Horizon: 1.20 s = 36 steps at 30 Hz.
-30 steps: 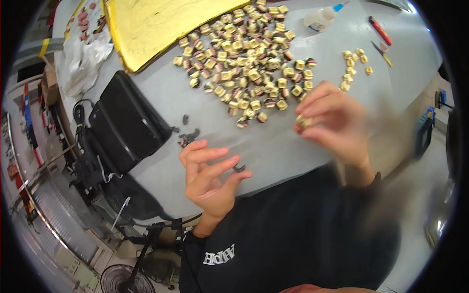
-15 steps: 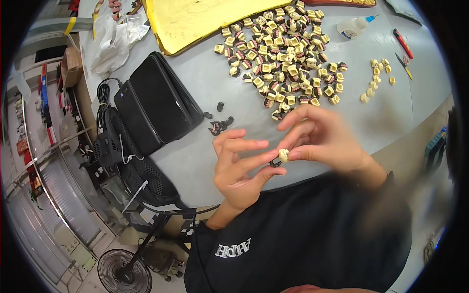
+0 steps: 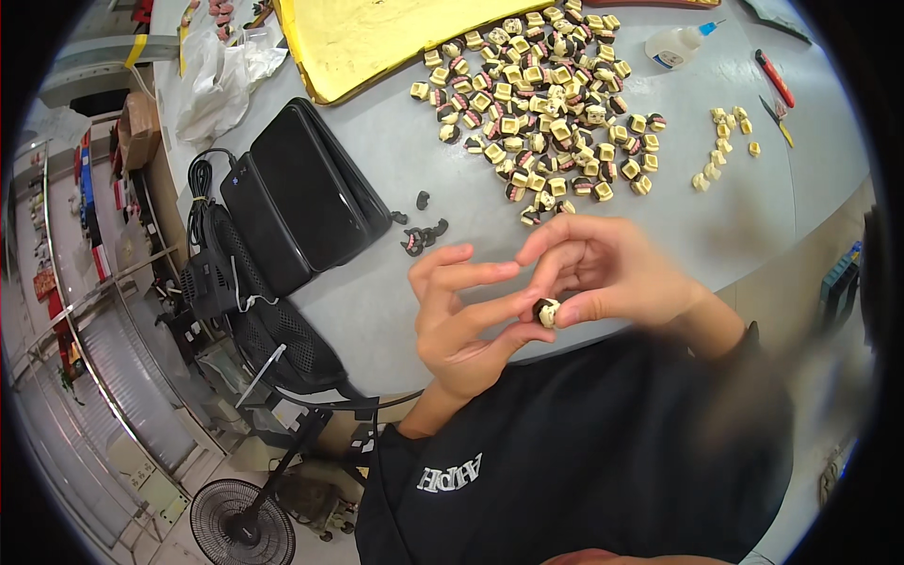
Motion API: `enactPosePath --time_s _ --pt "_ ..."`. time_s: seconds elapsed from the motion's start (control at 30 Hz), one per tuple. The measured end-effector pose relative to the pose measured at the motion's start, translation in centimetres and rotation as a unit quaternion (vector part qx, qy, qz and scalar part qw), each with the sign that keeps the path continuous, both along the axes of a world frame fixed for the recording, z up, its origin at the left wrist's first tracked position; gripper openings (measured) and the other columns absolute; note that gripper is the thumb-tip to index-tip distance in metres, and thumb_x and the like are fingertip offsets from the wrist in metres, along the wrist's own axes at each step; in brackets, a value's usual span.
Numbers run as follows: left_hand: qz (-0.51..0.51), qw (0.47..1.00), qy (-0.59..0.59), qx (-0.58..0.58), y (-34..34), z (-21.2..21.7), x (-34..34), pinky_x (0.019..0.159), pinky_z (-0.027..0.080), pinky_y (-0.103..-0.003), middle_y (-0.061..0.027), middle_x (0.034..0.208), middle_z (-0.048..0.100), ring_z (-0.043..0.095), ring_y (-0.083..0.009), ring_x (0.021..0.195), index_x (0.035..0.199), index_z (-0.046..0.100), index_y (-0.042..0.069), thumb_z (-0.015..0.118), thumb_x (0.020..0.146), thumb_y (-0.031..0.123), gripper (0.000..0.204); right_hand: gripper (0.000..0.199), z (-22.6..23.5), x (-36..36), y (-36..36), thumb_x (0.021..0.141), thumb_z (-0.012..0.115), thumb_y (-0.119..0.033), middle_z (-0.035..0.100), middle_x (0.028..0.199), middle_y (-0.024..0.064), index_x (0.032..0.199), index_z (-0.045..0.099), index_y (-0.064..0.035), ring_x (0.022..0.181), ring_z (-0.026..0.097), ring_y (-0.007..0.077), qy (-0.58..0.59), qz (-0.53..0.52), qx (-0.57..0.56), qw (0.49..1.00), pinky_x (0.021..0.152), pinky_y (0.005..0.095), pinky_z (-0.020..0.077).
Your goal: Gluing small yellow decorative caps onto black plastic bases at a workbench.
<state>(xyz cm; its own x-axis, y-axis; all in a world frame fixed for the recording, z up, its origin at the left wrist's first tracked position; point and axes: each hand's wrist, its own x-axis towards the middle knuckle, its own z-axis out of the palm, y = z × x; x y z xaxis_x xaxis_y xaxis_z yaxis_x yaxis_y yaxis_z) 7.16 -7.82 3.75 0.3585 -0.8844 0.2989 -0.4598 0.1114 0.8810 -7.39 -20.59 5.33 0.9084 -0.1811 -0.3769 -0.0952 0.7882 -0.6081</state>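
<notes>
My right hand (image 3: pixel 612 273) pinches a small cream block with a dark ring (image 3: pixel 546 312) between thumb and fingers. My left hand (image 3: pixel 461 315) meets it from the left, thumb and fingertips touching the same piece. Both hands hover over the near edge of the grey table (image 3: pixel 377 292). Beyond them lies a big heap of like cream and dark pieces (image 3: pixel 541 104). A smaller row of plain cream pieces (image 3: pixel 723 146) sits to the right. Several small dark rings (image 3: pixel 422 234) lie just left of my hands.
Two black flat cases (image 3: pixel 297 193) lie at the table's left edge, with cables and a power brick below. A yellow tray (image 3: pixel 367 38) is at the back, a white glue bottle (image 3: pixel 678 47) and a red tool (image 3: pixel 777 80) at the back right. A floor fan (image 3: pixel 235 523) stands below.
My right hand came back from the table with a cream piece and met my left hand. Both now hold the piece together near my chest.
</notes>
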Motion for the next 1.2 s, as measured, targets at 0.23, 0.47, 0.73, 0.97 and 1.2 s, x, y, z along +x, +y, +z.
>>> enactPosePath --time_s 0.23,0.47,0.73,0.97,1.2 --pt "0.027 0.999 -0.011 -0.024 0.2 -0.1 0.0 0.082 0.037 -0.036 0.0023 0.096 0.059 0.042 -0.0244 0.098 0.085 0.071 0.017 0.079 0.052 0.024 0.035 0.040 -1.5 -0.5 1.0 0.078 0.060 0.007 0.059 0.093 0.0150 0.108 0.036 0.0000 0.089 0.059 0.0183 -0.090 -0.106 -0.021 0.990 0.080 0.0285 0.0473" --pt "0.026 0.984 -0.171 -0.046 0.2 0.0 -0.2 0.086 0.034 -0.036 0.0056 0.100 0.057 0.035 -0.0244 0.105 0.084 0.071 0.023 0.077 0.057 0.027 0.028 0.048 -1.4 -0.1 1.6 0.072 0.071 -0.002 0.058 0.084 0.0118 0.097 0.030 -0.0082 0.082 0.056 0.0178 -0.074 -0.100 -0.065 0.990 0.077 0.0291 0.0437" --pt "0.046 0.974 -0.212 -0.062 -0.1 -0.5 -0.7 0.087 0.032 -0.036 0.0030 0.105 0.056 0.031 -0.0263 0.110 0.087 0.071 0.023 0.073 0.065 0.018 0.023 0.038 -1.0 0.0 1.5 0.074 0.068 -0.002 0.058 0.085 0.0135 0.091 0.034 -0.0075 0.084 0.057 0.0190 -0.062 -0.117 -0.105 0.986 0.078 0.0302 0.0441" --pt "0.154 0.970 -0.181 0.049 -0.7 0.7 0.3 0.084 0.035 -0.036 -0.0037 0.106 0.055 0.038 -0.0259 0.104 0.092 0.069 0.015 0.070 0.068 0.011 0.025 0.022 -0.6 -0.7 -0.8 0.076 0.061 0.006 0.059 0.098 0.0161 0.090 0.046 -0.0023 0.089 0.057 0.0206 0.022 -0.183 -0.524 0.831 0.080 0.0299 0.0444" --pt "0.252 0.928 -0.199 0.188 -1.7 -0.5 1.3 0.078 0.040 -0.032 -0.0061 0.105 0.055 0.045 -0.0245 0.095 0.090 0.068 0.009 0.069 0.070 0.004 0.021 0.025 -0.1 -0.4 -1.6 0.074 0.055 0.012 0.053 0.114 0.0177 0.097 0.052 0.0022 0.087 0.057 0.0186 0.082 -0.274 -0.661 0.694 0.077 0.0281 0.0459"
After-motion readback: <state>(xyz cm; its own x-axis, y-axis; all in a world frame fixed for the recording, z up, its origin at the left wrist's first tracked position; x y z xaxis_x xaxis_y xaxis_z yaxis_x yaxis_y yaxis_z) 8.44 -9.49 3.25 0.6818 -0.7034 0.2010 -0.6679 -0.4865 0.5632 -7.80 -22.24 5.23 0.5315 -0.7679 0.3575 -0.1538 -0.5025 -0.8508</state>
